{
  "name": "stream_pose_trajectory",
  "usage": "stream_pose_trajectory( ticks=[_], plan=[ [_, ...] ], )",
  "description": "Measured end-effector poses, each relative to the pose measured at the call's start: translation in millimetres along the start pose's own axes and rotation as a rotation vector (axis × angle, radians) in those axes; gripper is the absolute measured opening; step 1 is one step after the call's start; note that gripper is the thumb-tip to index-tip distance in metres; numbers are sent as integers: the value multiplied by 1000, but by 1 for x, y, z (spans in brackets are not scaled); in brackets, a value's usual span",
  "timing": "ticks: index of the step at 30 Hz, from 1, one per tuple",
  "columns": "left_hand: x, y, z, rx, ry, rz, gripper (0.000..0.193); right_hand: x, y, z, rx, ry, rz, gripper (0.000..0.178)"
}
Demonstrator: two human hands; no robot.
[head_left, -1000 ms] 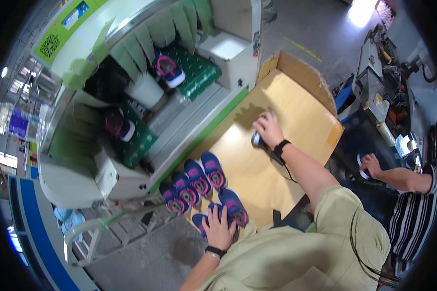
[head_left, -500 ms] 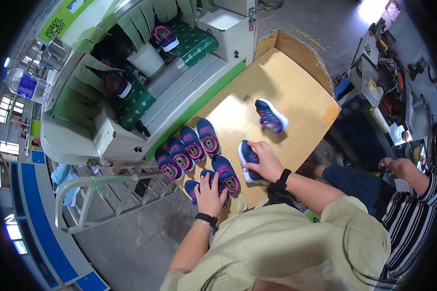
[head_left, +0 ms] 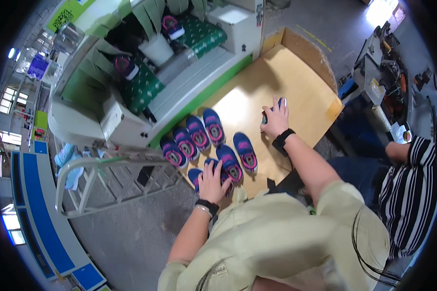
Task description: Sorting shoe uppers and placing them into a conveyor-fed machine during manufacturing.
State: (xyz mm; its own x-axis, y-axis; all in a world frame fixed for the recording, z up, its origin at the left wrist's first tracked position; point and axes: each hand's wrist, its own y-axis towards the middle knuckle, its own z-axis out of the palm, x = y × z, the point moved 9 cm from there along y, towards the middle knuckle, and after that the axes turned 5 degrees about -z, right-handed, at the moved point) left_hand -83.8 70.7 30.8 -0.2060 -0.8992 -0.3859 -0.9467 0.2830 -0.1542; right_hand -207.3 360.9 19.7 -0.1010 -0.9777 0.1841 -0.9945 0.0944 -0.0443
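Navy sneakers with pink laces and linings stand on a light wooden table. My left hand lies over a sneaker at the table's near left edge, fingers across it and thumb out to the side. Another sneaker sits left of that hand, and one sneaker stands just beyond its thumb. To the right of these a single sneaker stands apart. Further right, my right hand is closed round a sneaker, mostly hidden under the fingers. Several sneakers form a row along the far left.
Beyond the table is a machine with a green perforated belt and hanging strips; sneakers ride on it. A cardboard edge borders the table's far right. A metal rack stands left. A person in a striped shirt is at right.
My right hand has let go of one sneaker, now standing beside the others, and moved right and away onto the sneaker there. My left hand stays in place.
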Motion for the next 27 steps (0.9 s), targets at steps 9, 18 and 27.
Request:
stream_pose_trajectory(
  ticks=[9, 18, 27],
  plan=[
    [12, 4, -18, -69, -294, -110, 58, -48, -58, -10, -424, 236, 17, 69],
    [-51, 38, -87, -306, -1041, -201, 97, 150, -121, -107, 109, 1097, -644, 97],
    [11, 127, -259, -725, -998, -157, 82, 88, -122, 32, 36, 671, -310, 87]
  ],
)
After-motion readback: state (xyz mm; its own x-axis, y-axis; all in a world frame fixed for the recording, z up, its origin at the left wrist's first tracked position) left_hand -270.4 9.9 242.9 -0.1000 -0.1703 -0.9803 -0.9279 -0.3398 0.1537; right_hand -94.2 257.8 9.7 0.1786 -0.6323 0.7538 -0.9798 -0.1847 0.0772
